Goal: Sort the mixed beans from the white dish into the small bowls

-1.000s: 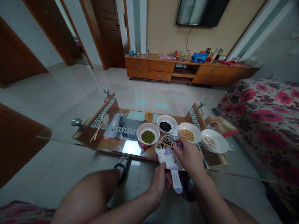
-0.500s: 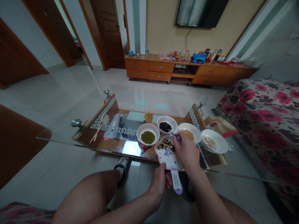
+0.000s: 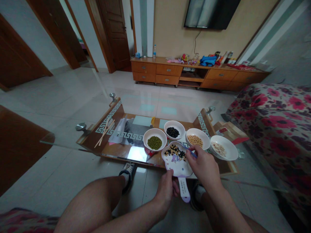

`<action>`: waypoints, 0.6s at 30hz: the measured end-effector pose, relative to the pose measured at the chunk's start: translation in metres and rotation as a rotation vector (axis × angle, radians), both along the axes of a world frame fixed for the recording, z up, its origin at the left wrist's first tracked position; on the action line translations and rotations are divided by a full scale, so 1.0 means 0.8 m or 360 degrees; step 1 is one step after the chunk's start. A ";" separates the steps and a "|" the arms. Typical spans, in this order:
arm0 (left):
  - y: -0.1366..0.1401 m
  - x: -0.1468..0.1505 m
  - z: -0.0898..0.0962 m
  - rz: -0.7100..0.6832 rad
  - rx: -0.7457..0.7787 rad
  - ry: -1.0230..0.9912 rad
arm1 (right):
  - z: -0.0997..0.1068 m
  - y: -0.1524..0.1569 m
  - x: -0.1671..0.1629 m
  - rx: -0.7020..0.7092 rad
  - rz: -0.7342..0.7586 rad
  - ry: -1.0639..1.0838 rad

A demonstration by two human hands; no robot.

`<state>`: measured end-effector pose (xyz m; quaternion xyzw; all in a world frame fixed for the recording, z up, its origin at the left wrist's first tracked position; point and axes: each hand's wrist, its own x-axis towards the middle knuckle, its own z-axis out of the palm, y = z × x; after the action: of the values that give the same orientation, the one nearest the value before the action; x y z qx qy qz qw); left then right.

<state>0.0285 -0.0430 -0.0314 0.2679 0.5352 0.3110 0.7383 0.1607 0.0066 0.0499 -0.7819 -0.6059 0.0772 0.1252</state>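
Observation:
My left hand (image 3: 167,186) pinches the near left edge of a white paddle-shaped hand fan (image 3: 176,166), thumb on top. The fan has a cartoon print and a handle with a purple end, and lies flat with black and yellow beans (image 3: 173,150) on its far part. In my right hand (image 3: 204,163) are slim blue tweezers (image 3: 189,151), their tips over the fan's far right edge. Whether the tips hold a bean is too small to tell. Just beyond stand white bowls of black beans (image 3: 172,132), soybeans (image 3: 195,140) and green mung beans (image 3: 155,142).
Farther right is a bowl with pale flat pieces (image 3: 219,149), beside a brown paper bag (image 3: 230,131). Wooden chopsticks (image 3: 104,133) lie crossed at the left of the glass table (image 3: 73,139). A floral-covered sofa (image 3: 269,110) stands at the right.
My right hand and the tweezers have moved right and slightly back from the black bean bowl to over the fan's edge. My left hand and the fan have stayed nearly still.

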 end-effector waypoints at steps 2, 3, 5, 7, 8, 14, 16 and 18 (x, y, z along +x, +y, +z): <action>0.000 0.000 -0.001 0.0008 -0.0016 -0.0012 | -0.001 -0.002 0.005 -0.0060 0.0016 -0.0029; 0.000 0.000 -0.001 0.0015 -0.0019 -0.0014 | -0.002 -0.003 0.007 -0.0091 0.0031 -0.0042; 0.000 0.000 -0.002 0.0034 -0.0004 -0.0020 | -0.003 -0.004 0.011 -0.0145 0.0062 -0.0061; -0.001 0.000 -0.002 0.0040 0.0001 -0.0023 | -0.003 -0.005 0.013 -0.0189 0.0099 -0.0077; -0.001 0.000 -0.002 0.0041 -0.0004 -0.0023 | -0.004 -0.006 0.013 -0.0215 0.0118 -0.0083; 0.000 0.000 0.000 0.0034 -0.0003 -0.0033 | -0.002 -0.006 0.011 -0.0299 0.0172 -0.0090; 0.000 0.001 -0.001 0.0039 -0.0010 -0.0026 | -0.001 -0.007 0.010 -0.0304 0.0176 -0.0099; -0.001 0.002 -0.004 0.0044 -0.0015 -0.0019 | -0.001 -0.007 0.009 -0.0304 0.0188 -0.0100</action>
<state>0.0297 -0.0435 -0.0345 0.2551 0.5361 0.3202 0.7383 0.1681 0.0007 0.0492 -0.7552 -0.6444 0.1173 0.0261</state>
